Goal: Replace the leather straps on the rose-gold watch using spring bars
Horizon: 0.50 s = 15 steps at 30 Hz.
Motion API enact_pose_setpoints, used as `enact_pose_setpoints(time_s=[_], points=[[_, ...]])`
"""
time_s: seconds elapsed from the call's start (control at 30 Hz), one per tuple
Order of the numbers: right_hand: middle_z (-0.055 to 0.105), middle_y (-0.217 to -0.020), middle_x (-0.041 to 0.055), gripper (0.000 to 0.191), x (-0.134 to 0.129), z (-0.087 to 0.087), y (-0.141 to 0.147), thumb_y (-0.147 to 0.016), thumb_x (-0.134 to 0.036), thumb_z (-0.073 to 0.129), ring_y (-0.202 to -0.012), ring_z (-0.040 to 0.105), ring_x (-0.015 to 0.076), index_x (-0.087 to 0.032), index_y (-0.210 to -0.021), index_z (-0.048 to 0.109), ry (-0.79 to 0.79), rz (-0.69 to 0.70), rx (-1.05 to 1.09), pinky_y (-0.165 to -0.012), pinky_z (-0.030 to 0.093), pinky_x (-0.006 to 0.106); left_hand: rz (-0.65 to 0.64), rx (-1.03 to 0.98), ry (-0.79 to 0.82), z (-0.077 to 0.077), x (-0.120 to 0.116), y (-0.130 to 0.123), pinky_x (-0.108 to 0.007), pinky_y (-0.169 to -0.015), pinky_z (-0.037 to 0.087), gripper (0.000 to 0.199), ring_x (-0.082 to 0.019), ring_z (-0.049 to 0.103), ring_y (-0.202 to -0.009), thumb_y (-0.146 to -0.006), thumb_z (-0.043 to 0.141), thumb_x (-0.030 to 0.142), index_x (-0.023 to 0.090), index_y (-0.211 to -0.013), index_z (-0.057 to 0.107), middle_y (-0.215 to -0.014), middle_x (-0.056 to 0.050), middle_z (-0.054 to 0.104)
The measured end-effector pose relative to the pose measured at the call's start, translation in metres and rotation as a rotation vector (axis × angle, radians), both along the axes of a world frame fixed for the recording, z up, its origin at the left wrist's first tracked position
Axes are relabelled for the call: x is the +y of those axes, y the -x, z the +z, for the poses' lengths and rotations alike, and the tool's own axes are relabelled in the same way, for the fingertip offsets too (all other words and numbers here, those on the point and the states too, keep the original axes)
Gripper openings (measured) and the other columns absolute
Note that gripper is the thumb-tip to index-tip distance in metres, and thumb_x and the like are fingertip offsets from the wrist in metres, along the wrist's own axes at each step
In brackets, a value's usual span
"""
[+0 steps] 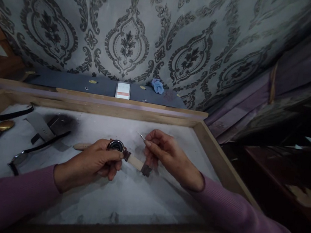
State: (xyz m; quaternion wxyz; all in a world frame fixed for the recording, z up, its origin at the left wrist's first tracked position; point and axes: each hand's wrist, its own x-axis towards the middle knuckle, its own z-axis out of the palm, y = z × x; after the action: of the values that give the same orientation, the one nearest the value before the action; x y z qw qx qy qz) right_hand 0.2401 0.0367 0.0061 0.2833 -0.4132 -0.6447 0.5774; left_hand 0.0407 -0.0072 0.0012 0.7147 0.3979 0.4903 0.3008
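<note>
A watch (pixel 116 145) with a round dark face is held in my left hand (pixel 94 160), the thumb pressed along its lower edge. From its right side a brown and beige strap (pixel 135 163) hangs down toward the right. Another strap piece (pixel 81 146), beige, sticks out to the left behind my left hand. My right hand (pixel 167 154) pinches a thin metal tool (pixel 140 135) between thumb and fingertips, its tip pointing up and left. The tool is above and right of the watch, apart from it.
A shallow wooden tray (pixel 224 160) with a white bottom lies under both hands. At its left are a gold watch (pixel 4 125), a silver watch (pixel 19 157), a black strap (pixel 15 113) and a grey strap (pixel 39 126). Behind it lie a blue cloth (pixel 157 86) and a small white box (pixel 123 90).
</note>
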Motion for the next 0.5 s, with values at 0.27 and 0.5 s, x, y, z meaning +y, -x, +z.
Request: enact_pose_setpoints(time_s=[0.27, 0.5], points=[[0.047, -0.059, -0.0039, 0.02, -0.01, 0.012, -0.002, -0.093, -0.033, 0.046, -0.053, 0.04, 0.0081, -0.016, -0.084, 0.05, -0.27, 0.239, -0.182, -0.048, 0.034, 0.02, 0.021, 0.005, -0.022, 0.004, 0.001, 0.001, -0.018, -0.035, 0.016, 0.023, -0.004, 0.043, -0.034, -0.072, 0.057, 0.026, 0.015, -0.052, 0.053, -0.04, 0.004, 0.049], [0.059, -0.065, 0.0002, 0.026, -0.008, 0.012, -0.003, -0.094, -0.03, 0.046, -0.055, 0.046, 0.0085, -0.013, -0.094, 0.066, -0.402, 0.309, -0.311, -0.052, 0.035, 0.021, -0.003, -0.009, -0.041, 0.003, 0.0, 0.002, -0.019, -0.035, 0.015, 0.022, -0.005, 0.042, -0.034, -0.073, 0.057, 0.027, 0.015, -0.055, 0.053, -0.042, 0.003, 0.05]])
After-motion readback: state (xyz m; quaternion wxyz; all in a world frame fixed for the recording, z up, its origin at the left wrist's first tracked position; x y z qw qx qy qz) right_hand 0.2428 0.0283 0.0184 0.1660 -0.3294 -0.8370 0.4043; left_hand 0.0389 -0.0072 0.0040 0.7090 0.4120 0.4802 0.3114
